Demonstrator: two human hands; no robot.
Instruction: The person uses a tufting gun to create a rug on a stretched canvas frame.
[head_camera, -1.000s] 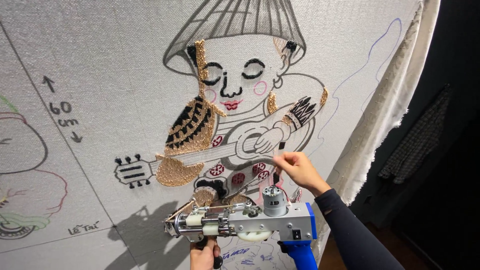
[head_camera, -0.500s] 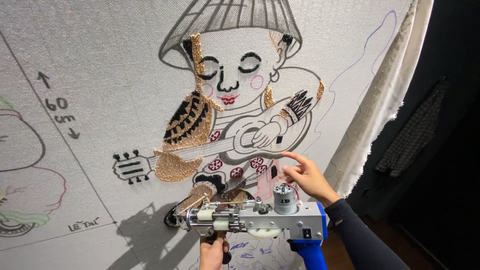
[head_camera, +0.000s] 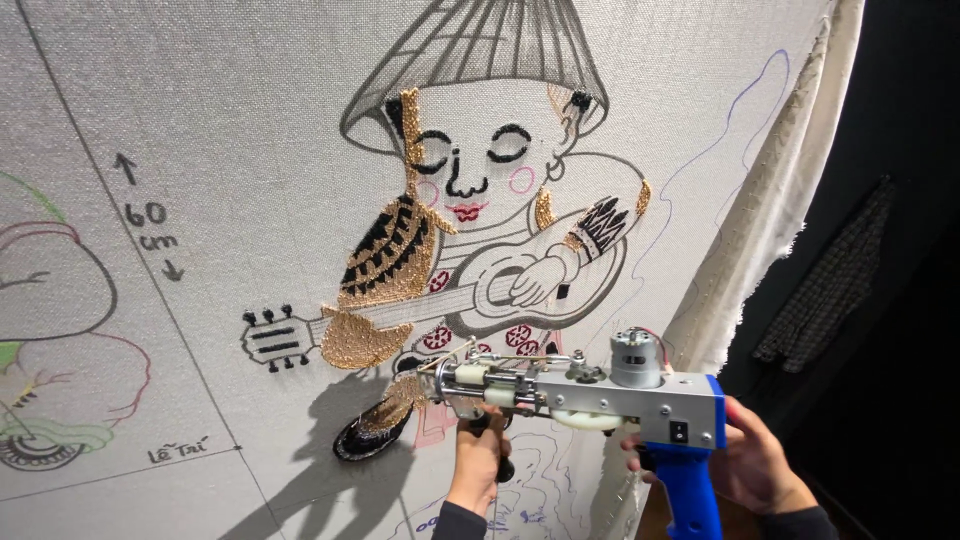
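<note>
The right hand has left the cloth since a second ago, when its fingertips pinched at the stitching beside the drawn guitar; now it has dropped to the blue grip of the tufting gun, fingers curled closed around the grip from the right, with the fingertips showing at the grip's left edge. The left hand is wrapped shut on the gun's black front handle (it held there a second ago as well), below the gun's nose. The gun itself sits higher and further right than before, lying level between the two hands, its needle end pointing left and close against the cloth, though whether it touches cannot be told.

Outward from the gun: the silver motor stands on top of its rear, just above the right hand. Directly above the gun on the stretched grey cloth is the drawn figure in a cone hat, holding a guitar, with gold and black tufted patches up and to the left of the gun's nose. To the right of the gun hangs the frayed cream edge of the cloth against a dark room.
</note>
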